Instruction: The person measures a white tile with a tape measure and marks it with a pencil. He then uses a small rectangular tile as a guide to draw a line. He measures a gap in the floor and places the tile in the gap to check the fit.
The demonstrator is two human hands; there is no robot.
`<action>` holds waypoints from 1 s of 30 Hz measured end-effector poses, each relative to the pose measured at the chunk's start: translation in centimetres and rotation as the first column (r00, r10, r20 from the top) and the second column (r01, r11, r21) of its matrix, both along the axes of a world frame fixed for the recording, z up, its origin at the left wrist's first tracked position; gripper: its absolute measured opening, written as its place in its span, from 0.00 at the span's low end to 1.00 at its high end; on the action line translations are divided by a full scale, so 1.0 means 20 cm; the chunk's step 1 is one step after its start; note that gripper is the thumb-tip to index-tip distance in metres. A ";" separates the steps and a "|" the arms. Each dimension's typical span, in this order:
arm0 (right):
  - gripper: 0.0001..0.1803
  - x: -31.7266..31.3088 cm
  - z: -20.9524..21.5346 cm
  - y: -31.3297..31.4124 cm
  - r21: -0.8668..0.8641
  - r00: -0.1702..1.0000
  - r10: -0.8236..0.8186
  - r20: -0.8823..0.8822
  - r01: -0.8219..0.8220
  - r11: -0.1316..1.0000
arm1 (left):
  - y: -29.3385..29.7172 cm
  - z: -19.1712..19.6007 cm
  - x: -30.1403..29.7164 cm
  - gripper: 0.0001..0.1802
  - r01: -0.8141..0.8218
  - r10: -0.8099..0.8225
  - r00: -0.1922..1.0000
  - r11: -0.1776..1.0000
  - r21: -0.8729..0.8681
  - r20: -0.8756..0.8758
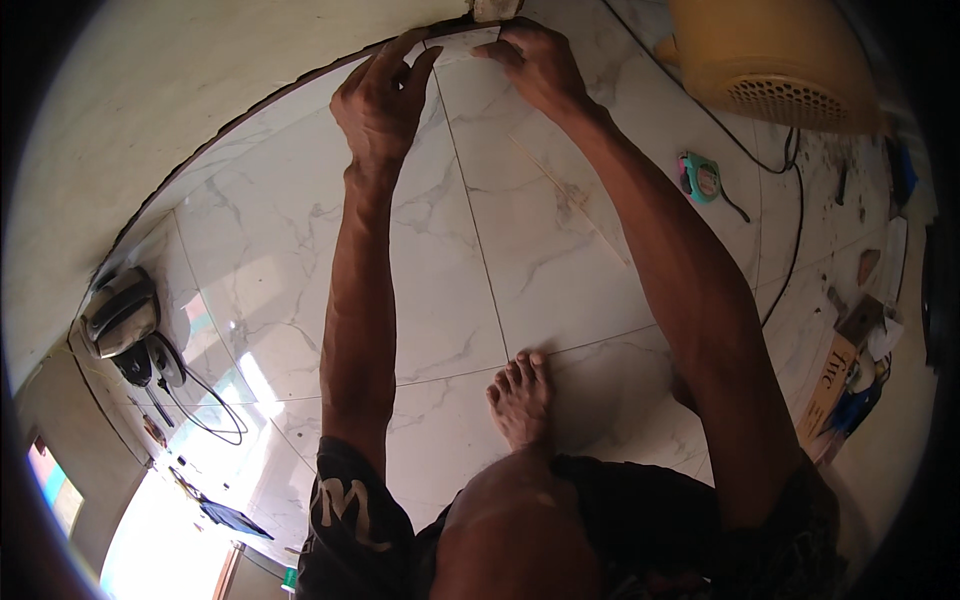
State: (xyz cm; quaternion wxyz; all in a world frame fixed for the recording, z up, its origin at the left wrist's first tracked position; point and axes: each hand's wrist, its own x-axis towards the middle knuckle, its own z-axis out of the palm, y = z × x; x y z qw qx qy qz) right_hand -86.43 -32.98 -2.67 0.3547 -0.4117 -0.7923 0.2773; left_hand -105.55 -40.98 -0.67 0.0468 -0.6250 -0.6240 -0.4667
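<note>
At the far foot of the wall, a short pale marbled tile piece (pixel 463 43) sits between my two hands, against the dark gap along the wall. My left hand (pixel 382 100) is closed at its left end, fingertips on the wall side and thumb nearer me. At the other end my right hand (pixel 537 68) grips it, thumb pointing inward. My fingers partly cover both ends. Beneath my arms spreads the marbled tile floor (pixel 420 270), with a thin wooden stick (pixel 570 195) lying on it near my right forearm.
A large yellow-tan plastic object (pixel 770 60) with a perforated panel stands far right, beside a black cable (pixel 795 240). A teal tape measure (pixel 699 177) lies nearby. A cardboard box (pixel 828 385) and scraps line the right. A helmet-like dark object (pixel 122 312) rests at left by the wall.
</note>
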 end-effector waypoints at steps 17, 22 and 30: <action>0.09 0.01 -0.02 0.01 -0.062 1.000 0.004 -0.031 -0.006 0.998 | -0.01 0.02 0.03 0.11 -0.008 0.006 0.999 0.998 -0.056 -0.031; 0.10 -0.01 0.01 -0.01 -0.066 1.000 -0.002 -0.021 0.001 0.998 | 0.05 0.00 0.01 0.10 0.037 -0.032 0.997 0.997 0.066 -0.074; 0.13 0.08 0.02 -0.09 0.038 0.994 -0.055 -0.093 0.058 0.998 | 0.04 0.00 0.06 0.10 -0.037 0.037 0.999 0.999 -0.001 -0.014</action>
